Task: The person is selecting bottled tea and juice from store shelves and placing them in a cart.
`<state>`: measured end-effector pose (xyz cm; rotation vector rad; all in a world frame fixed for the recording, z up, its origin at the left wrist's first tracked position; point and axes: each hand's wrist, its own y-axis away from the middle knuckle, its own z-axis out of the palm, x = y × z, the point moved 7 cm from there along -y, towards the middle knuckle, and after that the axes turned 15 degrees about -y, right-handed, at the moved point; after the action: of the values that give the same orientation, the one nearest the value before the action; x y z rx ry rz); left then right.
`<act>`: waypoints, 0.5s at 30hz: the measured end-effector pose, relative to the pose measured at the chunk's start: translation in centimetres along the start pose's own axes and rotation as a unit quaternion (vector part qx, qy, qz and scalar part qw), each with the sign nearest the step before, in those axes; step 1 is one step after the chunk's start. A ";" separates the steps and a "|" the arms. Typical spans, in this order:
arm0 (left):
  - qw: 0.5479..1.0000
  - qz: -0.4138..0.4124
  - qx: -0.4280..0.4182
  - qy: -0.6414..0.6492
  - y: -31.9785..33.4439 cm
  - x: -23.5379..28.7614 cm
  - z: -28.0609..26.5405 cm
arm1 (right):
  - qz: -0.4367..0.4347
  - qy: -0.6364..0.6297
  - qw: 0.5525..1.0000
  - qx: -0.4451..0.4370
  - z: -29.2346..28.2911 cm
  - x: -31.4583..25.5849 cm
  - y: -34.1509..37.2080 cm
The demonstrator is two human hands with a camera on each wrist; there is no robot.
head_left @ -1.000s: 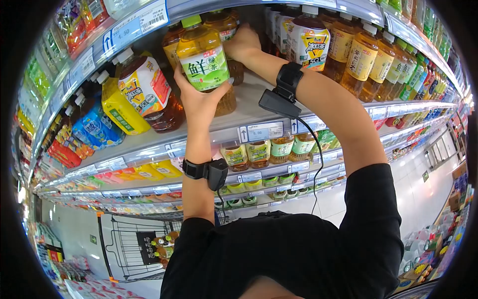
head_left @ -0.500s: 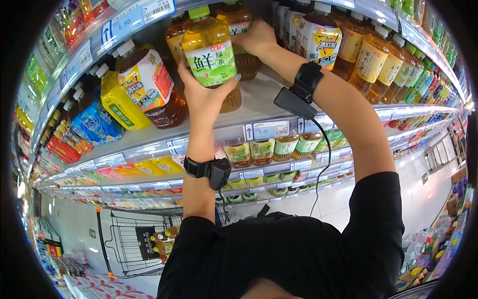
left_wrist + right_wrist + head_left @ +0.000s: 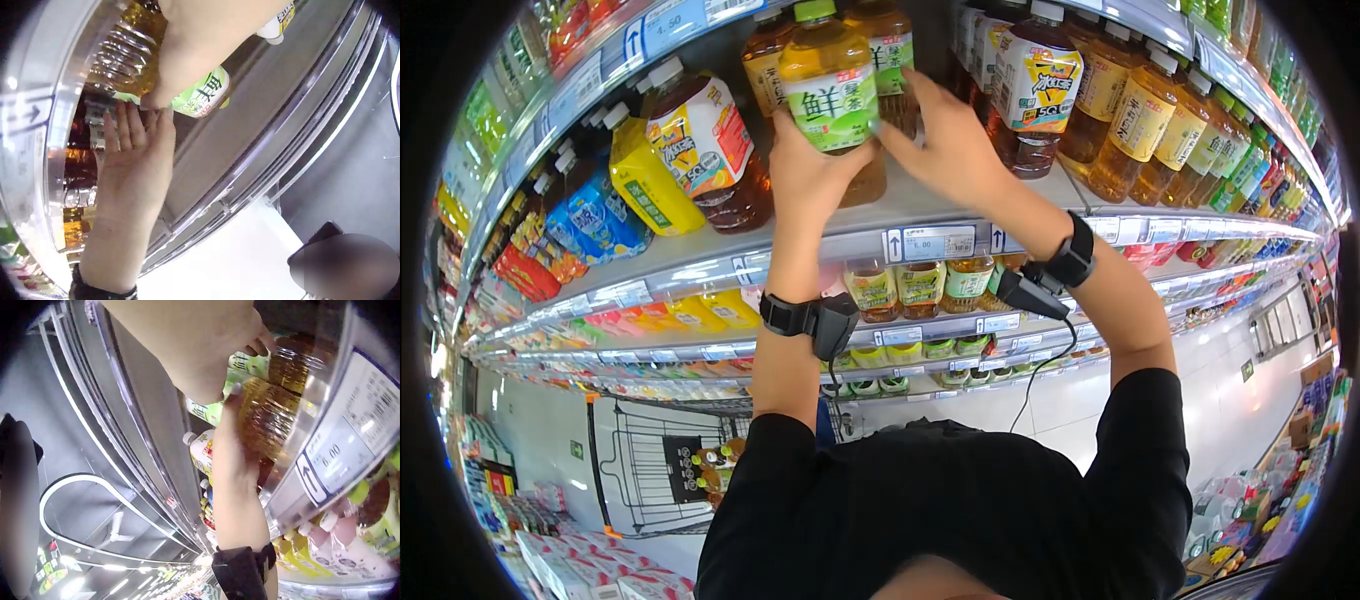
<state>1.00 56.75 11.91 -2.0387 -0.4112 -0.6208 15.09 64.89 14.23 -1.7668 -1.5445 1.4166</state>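
Note:
A green-labelled tea bottle (image 3: 830, 105) stands at the shelf's front, tilted slightly, with my left hand (image 3: 812, 180) curled round its lower half, thumb across the front. Just behind and right is a second green-labelled bottle (image 3: 892, 60). My right hand (image 3: 950, 145) is beside both bottles, fingers extended and spread, fingertips close to the second one; contact is unclear. The left wrist view shows the right palm (image 3: 134, 169) below the left hand (image 3: 200, 44). In the right wrist view, the right hand (image 3: 200, 356) partly covers the labels.
Large red-tea bottles stand left (image 3: 700, 150) and right (image 3: 1040, 85) of the hands. A price rail (image 3: 930, 243) edges the shelf, with more stocked shelves underneath. A shopping cart (image 3: 635, 455) holding several bottles is at lower left. Cables hang from both wrist cameras.
My right hand has come away from the second bottle's right side, towards the front bottle and the shelf edge, with fingers spread. More of the second bottle's label shows. The left hand keeps its grip.

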 end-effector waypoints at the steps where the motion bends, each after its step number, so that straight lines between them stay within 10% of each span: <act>1: 1.000 -0.004 0.007 -0.029 0.0 0.0 0.1 | 0.028 -0.023 0.999 -0.011 0.4 0.5 0.6; 15: 0.980 0.100 -0.055 -0.161 1.5 0.5 2.6 | 0.037 -0.025 0.998 0.046 0.6 2.3 3.4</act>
<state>2.87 58.26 9.99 -2.2596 -0.3583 -0.1940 15.95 65.69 10.29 -1.7620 -1.4279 1.5526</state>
